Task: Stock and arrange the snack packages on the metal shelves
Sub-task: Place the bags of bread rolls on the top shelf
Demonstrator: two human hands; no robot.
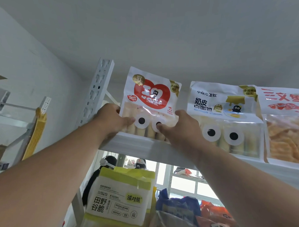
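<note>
Head view: both arms reach up to the top shelf (pixel 140 144) of a white metal rack. Between the hands stands a red-heart snack bag (pixel 151 99), upright at the shelf's front edge, just right of the rack post (pixel 96 92). Left hand (pixel 112 120) holds the bag's lower left edge, thumb across the clear window, fingers tucked behind. Right hand (pixel 177 126) holds the lower right corner, thumb pressing the front over one printed eye. Both hands are pinching the bag, not spread.

Just right of the right hand stands a white bread bag (pixel 223 120), upright, beyond it an orange chip bag (pixel 285 129). Below the arms, on the next shelf, sits a yellow-green cereal bag (pixel 123 196) and a heap of blue and orange packs (pixel 192 211).

Handling guess: the heart bag looks light and soft, plastic film likely slick, top seal floppy, rolls inside squashable. Best taken low at both side edges as here, gentle pressure, since a one-hand grip at the top would probably let it fold or tip off the edge.
</note>
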